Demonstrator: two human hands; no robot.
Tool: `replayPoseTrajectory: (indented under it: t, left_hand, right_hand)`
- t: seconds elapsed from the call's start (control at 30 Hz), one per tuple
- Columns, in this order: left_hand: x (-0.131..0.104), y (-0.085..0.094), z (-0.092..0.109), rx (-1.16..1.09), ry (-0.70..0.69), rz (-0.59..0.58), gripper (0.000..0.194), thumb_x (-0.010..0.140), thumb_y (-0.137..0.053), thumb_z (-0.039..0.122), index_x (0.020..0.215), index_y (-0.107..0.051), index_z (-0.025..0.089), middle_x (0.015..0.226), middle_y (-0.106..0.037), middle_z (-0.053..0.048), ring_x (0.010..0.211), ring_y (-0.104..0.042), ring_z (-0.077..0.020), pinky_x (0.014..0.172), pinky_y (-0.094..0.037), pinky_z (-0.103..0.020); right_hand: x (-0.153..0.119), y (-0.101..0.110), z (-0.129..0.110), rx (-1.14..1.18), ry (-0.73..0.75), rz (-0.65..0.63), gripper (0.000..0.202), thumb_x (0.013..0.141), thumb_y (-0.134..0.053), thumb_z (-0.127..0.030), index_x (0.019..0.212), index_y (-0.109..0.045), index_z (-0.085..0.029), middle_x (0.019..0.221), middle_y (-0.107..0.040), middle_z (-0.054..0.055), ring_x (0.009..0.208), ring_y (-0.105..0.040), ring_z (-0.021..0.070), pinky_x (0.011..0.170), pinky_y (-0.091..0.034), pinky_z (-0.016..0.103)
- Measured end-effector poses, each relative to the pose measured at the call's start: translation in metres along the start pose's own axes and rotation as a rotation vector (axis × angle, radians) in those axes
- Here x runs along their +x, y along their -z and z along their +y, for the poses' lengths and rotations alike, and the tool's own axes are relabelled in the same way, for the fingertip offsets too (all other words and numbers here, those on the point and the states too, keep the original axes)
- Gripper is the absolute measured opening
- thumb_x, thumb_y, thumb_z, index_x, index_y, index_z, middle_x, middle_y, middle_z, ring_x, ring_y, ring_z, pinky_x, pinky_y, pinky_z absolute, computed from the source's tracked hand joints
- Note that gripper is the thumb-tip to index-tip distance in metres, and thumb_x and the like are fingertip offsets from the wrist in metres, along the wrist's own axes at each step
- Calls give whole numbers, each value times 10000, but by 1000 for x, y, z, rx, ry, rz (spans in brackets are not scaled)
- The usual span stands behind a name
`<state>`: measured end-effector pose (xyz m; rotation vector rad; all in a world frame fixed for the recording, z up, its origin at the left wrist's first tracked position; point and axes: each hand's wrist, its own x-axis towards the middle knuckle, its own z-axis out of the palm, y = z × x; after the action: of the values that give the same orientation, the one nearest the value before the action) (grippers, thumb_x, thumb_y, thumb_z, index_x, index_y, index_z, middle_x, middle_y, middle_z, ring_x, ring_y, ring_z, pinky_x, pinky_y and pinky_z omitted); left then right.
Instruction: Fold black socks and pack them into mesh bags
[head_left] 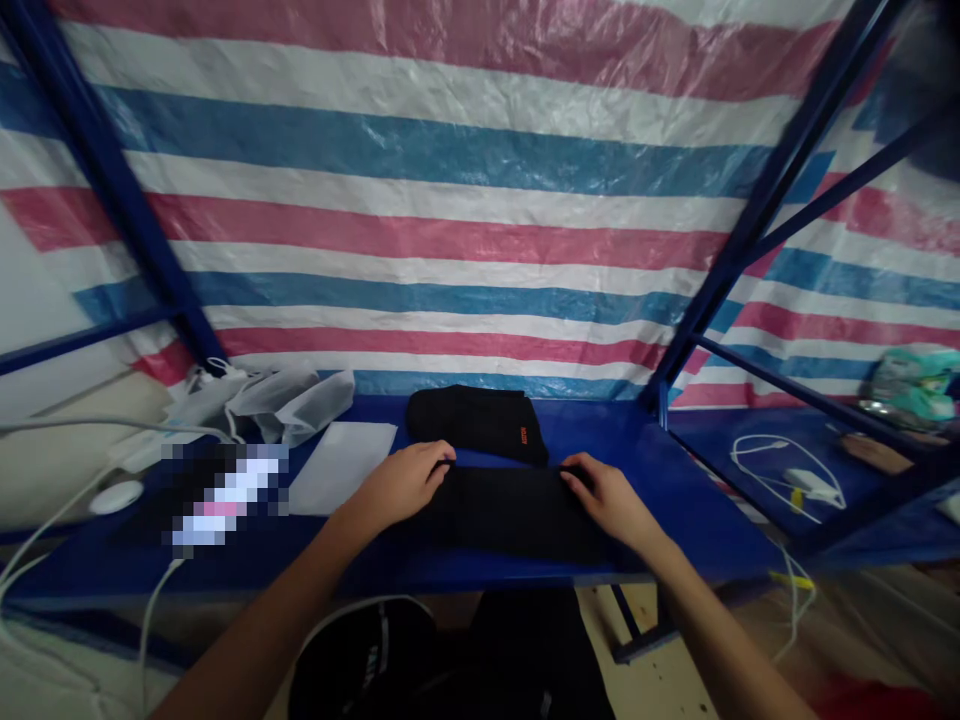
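Note:
A black cloth [517, 510] lies flat near the front edge of the blue table [675, 480]. My left hand [409, 480] pinches its upper left corner between thumb and fingers. At the upper right corner, my right hand [600, 493] has the same cloth pinched. Just behind it rests a second, folded black cloth [476, 420] with small orange lettering at its right end; neither hand touches that one.
White sheets [341, 465] and a clear plastic bag [300, 400] lie left of the cloths. Further left are a pixelated device [229, 500], a white round object [116, 497] and cables. Blue metal posts frame the table; a white charger [814, 485] lies beyond the right post.

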<state>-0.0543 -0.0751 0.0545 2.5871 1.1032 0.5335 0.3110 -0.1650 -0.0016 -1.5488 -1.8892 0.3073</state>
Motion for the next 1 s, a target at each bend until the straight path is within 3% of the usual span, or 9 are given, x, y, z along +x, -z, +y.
replayPoseTrajectory:
  t: [0.17, 0.3, 0.4, 0.53, 0.63, 0.67, 0.8, 0.9, 1.0]
  left_hand:
    - [15, -29, -21, 79, 77, -61, 186, 983, -531, 206, 1082, -687, 228, 1148, -742, -79, 1070, -724, -281, 964, -537, -406]
    - [0, -29, -26, -4, 83, -1, 182, 978, -566, 236, 1128, -670, 234, 1194, -699, -72, 1056, -713, -256, 955, -551, -383]
    - [-23, -28, -20, 0, 41, 46, 169, 1023, -525, 248, 1140, -646, 226, 1273, -666, -80, 1025, -714, -236, 914, -567, -369]
    - [-68, -27, -10, 41, -51, 46, 251, 1102, -432, 258, 1117, -681, 225, 1346, -655, -70, 1071, -723, -213, 928, -581, -338]
    - [-104, -21, -10, 67, -154, -40, 310, 1115, -477, 329, 1339, -684, 275, 1533, -589, -68, 1279, -673, -240, 1077, -556, -360]
    - [-115, -19, -12, 83, -194, -78, 382, 1090, -552, 401, 1448, -634, 300, 1600, -542, -72, 1365, -624, -270, 1129, -535, -389]
    - [-149, -15, -19, 162, -292, -202, 1166, 754, -902, 610, 1709, -295, 329, 1707, -425, -103, 1543, -426, -384, 1219, -472, -519]
    - [-162, -23, -25, 295, -346, -170, 1191, 725, -939, 336, 1710, -270, 374, 1717, -415, -63, 1584, -355, -369, 1257, -421, -542]
    - [-166, -30, -30, 436, -453, -90, 1082, 751, -806, 48, 1675, -357, 386, 1733, -388, -26, 1619, -282, -343, 1308, -335, -548]
  right_hand:
    - [14, -24, 2, -374, 61, 98, 140, 1045, -590, -242, 1129, -700, -219, 1159, -691, 121, 1060, -684, 305, 873, -577, 398]
    - [10, -21, -11, -370, 125, 25, 193, 1052, -560, -176, 1119, -732, -234, 1107, -715, 100, 1045, -684, 284, 904, -578, 394]
    - [-2, -27, -26, -232, 126, -32, 206, 1073, -585, -268, 1214, -729, -224, 1112, -742, 94, 1040, -710, 268, 940, -589, 396]
    - [-24, -50, -45, -233, 104, 51, 434, 1064, -610, -395, 1447, -634, -191, 1287, -716, 157, 1208, -658, 344, 1024, -586, 506]
    - [-32, -62, -58, -283, 117, 58, 552, 1067, -585, -423, 1568, -536, -196, 1386, -670, 183, 1291, -616, 378, 1084, -562, 569]
    - [-33, -64, -62, -292, 122, 47, 596, 1067, -582, -418, 1609, -488, -189, 1402, -662, 190, 1308, -608, 380, 1106, -551, 580]
    - [-27, -68, -76, -307, 174, -60, 623, 1068, -553, -332, 1651, -430, -150, 1522, -593, 207, 1426, -538, 377, 1204, -483, 577]
    - [-17, -72, -83, -295, 218, -133, 560, 1059, -548, -283, 1597, -520, -130, 1612, -518, 215, 1521, -458, 380, 1269, -406, 579]
    - [-5, -76, -85, -235, 261, -189, 561, 1045, -563, -257, 1593, -530, -144, 1646, -490, 196, 1566, -416, 350, 1314, -334, 561]
